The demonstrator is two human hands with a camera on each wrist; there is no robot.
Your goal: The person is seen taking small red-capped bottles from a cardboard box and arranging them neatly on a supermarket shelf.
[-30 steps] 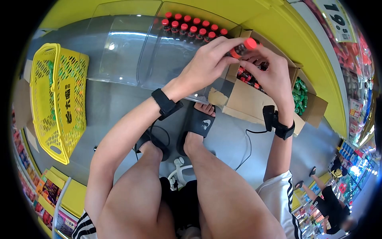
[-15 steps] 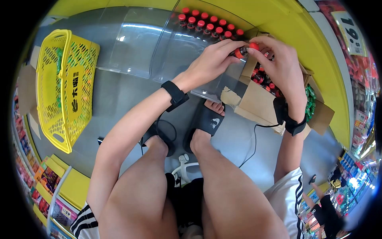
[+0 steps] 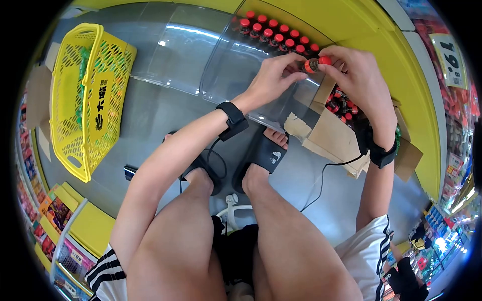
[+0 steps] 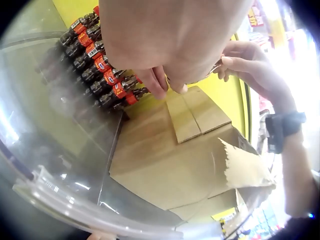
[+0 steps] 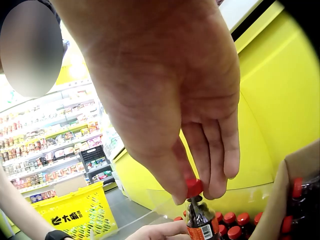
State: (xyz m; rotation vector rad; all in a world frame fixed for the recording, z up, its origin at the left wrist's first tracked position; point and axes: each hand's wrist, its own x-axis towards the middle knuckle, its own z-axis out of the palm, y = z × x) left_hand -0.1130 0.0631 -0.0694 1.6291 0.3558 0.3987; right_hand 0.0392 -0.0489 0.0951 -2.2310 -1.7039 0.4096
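A small dark bottle (image 3: 312,64) with a red cap (image 5: 194,188) is held between both hands above the clear plastic bin (image 3: 211,75). My left hand (image 3: 296,70) grips the bottle's body from the left. My right hand (image 3: 329,65) pinches the cap with thumb and fingers (image 5: 212,150). Rows of the same red-capped bottles (image 3: 278,32) stand at the bin's far end, also seen in the left wrist view as bottles (image 4: 95,65). An open cardboard box (image 3: 331,138) with more bottles (image 3: 344,106) lies under my right hand.
A yellow shopping basket (image 3: 85,95) lies on the grey floor to the left. Yellow shelving (image 3: 401,90) runs behind the bin and box. My legs and black sandals (image 3: 263,153) are below, with a cable (image 3: 326,170) across the floor. Store shelves stand at the edges.
Both hands kept the bottle between them. My right hand's fingers came up from below onto the cap. The head view shifted slightly.
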